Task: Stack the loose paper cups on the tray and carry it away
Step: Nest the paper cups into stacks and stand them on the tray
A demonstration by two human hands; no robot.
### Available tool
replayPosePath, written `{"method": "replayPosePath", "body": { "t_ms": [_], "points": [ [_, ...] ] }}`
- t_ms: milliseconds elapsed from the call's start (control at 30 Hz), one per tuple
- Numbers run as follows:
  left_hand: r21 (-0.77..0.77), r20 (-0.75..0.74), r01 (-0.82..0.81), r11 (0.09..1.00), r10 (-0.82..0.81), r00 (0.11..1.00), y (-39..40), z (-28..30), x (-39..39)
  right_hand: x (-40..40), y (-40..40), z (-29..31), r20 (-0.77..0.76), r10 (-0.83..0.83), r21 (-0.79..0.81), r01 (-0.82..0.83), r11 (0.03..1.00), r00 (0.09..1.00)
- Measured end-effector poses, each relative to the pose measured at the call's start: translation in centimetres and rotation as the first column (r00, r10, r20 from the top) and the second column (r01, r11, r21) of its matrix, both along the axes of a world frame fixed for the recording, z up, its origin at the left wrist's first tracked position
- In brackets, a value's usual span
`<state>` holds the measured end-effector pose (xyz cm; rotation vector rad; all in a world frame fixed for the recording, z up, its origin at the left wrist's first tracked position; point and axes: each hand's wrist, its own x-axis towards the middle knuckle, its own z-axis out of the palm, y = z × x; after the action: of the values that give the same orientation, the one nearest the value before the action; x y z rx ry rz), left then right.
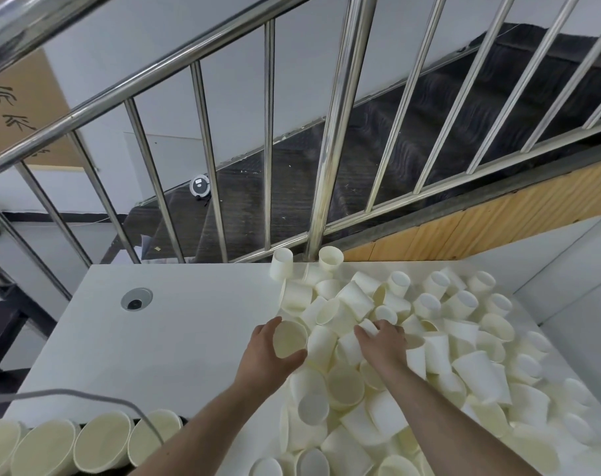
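Observation:
A big heap of loose cream paper cups [440, 341] covers the right half of the white table [175, 341]. My left hand [268, 359] grips one cup [289, 339] at the heap's left edge, its open mouth facing up toward me. My right hand [383, 345] reaches into the heap, its fingers curled around a small cup [369, 327] lying on its side. No tray can be made out.
Several stacks of cups [76, 441] lie mouth-up along the near left edge, with a grey cable [86, 395] arcing over them. A round cable hole [136, 299] sits in the table's far left. A steel stair railing [330, 159] rises right behind the table.

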<state>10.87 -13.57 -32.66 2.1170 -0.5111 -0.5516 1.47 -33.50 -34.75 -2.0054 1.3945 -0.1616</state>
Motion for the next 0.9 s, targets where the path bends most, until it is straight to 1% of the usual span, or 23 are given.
{"method": "replayPosePath", "body": {
  "t_ms": [100, 233, 333, 533, 667, 767, 900],
  "points": [
    [0.008, 0.006, 0.001, 1.000, -0.001, 1.000, 0.0, -0.1, 0.2, 0.0, -0.2, -0.4, 0.030, 0.003, -0.001, -0.003, 1.000, 1.000],
    [0.004, -0.011, 0.015, 1.000, -0.015, 1.000, -0.2, -0.2, 0.0, -0.1, -0.1, 0.0, 0.132, 0.025, 0.000, -0.025, 1.000, 0.991],
    [-0.004, -0.012, 0.025, 1.000, -0.025, 1.000, -0.4, 0.0, -0.2, -0.2, 0.7, 1.2, 0.219, 0.109, -0.077, -0.094, 0.993, 0.970],
    [0.000, 0.025, 0.064, 0.998, -0.064, 0.998, -0.1, 0.4, -0.6, -0.8, 2.6, 2.9, 0.204, 0.277, -0.187, -0.240, 0.952, 0.939],
    [0.021, 0.050, 0.102, 0.995, -0.103, 0.993, 0.2, 0.5, -0.7, -1.4, 3.8, 3.0, 0.199, 0.375, -0.200, -0.337, 0.920, 0.905],
    [0.027, 0.064, 0.122, 0.992, -0.124, 0.990, 0.7, 0.5, -0.6, -1.5, 5.0, 3.3, 0.180, 0.429, -0.250, -0.381, 0.890, 0.885],
    [-0.032, 0.097, 0.108, 0.994, -0.104, 0.990, 1.7, 0.5, -0.3, -1.5, 6.3, 3.6, 0.167, 0.475, -0.280, -0.421, 0.863, 0.864]
  ]
}}
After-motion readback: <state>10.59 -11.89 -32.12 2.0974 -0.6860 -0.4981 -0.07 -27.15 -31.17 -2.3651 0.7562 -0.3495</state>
